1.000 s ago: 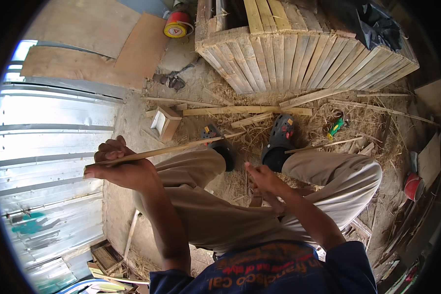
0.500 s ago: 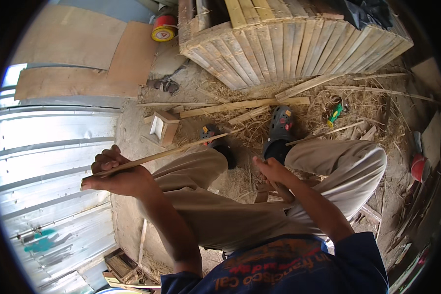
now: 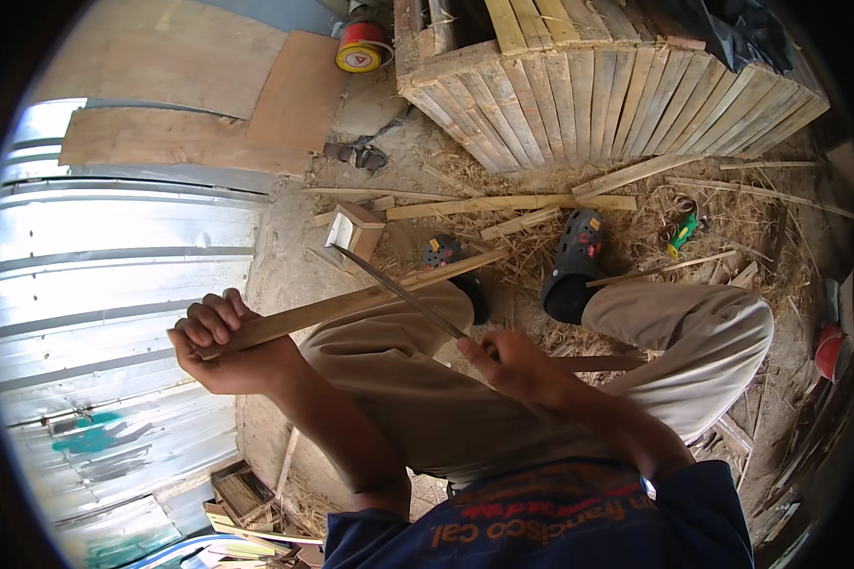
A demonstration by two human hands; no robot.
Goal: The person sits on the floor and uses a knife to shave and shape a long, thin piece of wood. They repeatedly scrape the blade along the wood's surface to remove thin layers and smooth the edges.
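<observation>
- Left hand [image 3: 232,346]: out at left, fingers curled tight & clamped on left end of a wood strip [image 3: 351,305].
- Wood strip: held in the air, running from left hand toward far right, w/ far end over the left clog [image 3: 441,251]; broad face shows.
- Right hand [image 3: 512,365]: mid-scene, over the lap, fingers wrapped round the handle end of a knife [image 3: 399,291]; grip closed, handle mostly hidden.
- Knife: dark narrow blade pointing far left, crossing o/ wood strip approx midway; can't quite tell if the edge touches it.
- Legs: tan trousers [image 3: 399,398], knees apart; right clog [image 3: 576,242] flat on floor amid straw-like shavings [image 3: 731,213].
- Small wooden box [image 3: 354,232]: far left of left clog, w/ pale inside; blade tip shows just by it.
- Floor, far side: long plank [image 3: 503,204] lying crosswise beyond the 2 clogs; green & yellow tool [image 3: 681,235] to the right, in shavings.
- Far bkgd: slatted wooden crate [image 3: 579,104] w/ black plastic [image 3: 745,38] on its right; red & yellow can [image 3: 361,52] left of it.
- Left side: corrugated metal sheets [image 3: 123,247], w/ plywood panels [image 3: 152,137] farther off.
- Right edge: red container [image 3: 830,353].
</observation>
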